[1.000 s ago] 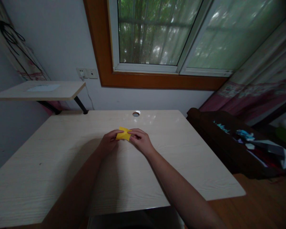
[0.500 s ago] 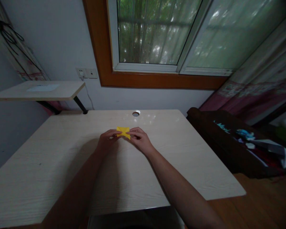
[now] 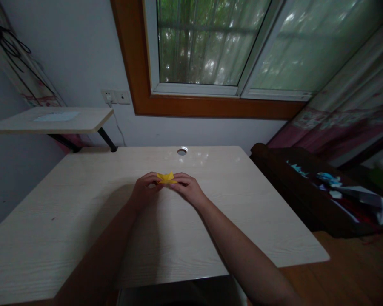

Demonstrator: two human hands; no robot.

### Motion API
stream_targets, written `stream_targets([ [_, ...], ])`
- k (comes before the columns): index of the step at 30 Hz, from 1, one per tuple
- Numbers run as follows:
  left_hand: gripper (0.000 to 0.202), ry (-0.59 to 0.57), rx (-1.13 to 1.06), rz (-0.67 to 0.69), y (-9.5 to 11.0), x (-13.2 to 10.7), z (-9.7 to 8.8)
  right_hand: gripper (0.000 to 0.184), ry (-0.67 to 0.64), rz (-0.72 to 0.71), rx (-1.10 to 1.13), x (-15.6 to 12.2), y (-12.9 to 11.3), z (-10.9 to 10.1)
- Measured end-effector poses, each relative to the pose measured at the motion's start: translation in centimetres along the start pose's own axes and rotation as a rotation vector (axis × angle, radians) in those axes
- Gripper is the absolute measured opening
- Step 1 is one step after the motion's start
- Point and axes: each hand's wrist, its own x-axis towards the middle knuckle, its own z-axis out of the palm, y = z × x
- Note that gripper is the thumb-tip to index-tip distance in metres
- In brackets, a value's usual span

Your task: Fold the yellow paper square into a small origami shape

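Note:
A small folded piece of yellow paper is held just above the pale wooden table, near its middle. My left hand pinches its left side with curled fingers. My right hand pinches its right side the same way. Only the paper's top edge and points show between the fingertips; the rest is hidden by my fingers.
A round cable hole sits at the table's far edge. A raised shelf juts out at the back left under wall sockets. A dark cluttered piece of furniture stands to the right, below the window.
The yellow paper has been folded narrower, showing less flat face than before. Both hands stay in the same spot, fingers drawn closer together.

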Motion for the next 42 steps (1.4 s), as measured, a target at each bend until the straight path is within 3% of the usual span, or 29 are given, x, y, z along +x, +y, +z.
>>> stream_targets([
  [13, 0.02, -0.068, -0.068, -0.106, 0.7, 0.0, 0.3, 0.02, 0.05, 0.114, 0.109, -0.1, 0.1, 0.6],
  [19, 0.017, -0.086, 0.026, -0.109, 0.9, 0.2, 0.4, 0.03, 0.06, 0.313, 0.26, -0.4, 0.5, 1.6],
  [25, 0.017, -0.037, 0.044, -0.136, 0.9, 0.1, 0.6, 0.02, 0.069, 0.196, 0.05, -0.1, -0.1, 1.2],
  [32, 0.021, -0.039, -0.027, -0.214, 0.5, -0.2, 0.6, 0.022, 0.126, 0.288, 0.159, -0.1, 0.2, 1.6],
  [37, 0.025, -0.03, -0.21, -0.304, 0.1, -0.4, 1.0, 0.025, 0.143, 0.374, 0.276, -0.1, 0.4, 2.0],
  [42, 0.046, 0.001, -0.324, -0.325, 0.1, -0.3, 1.3, 0.023, 0.154, 0.358, 0.234, -0.1, 0.4, 2.2],
])
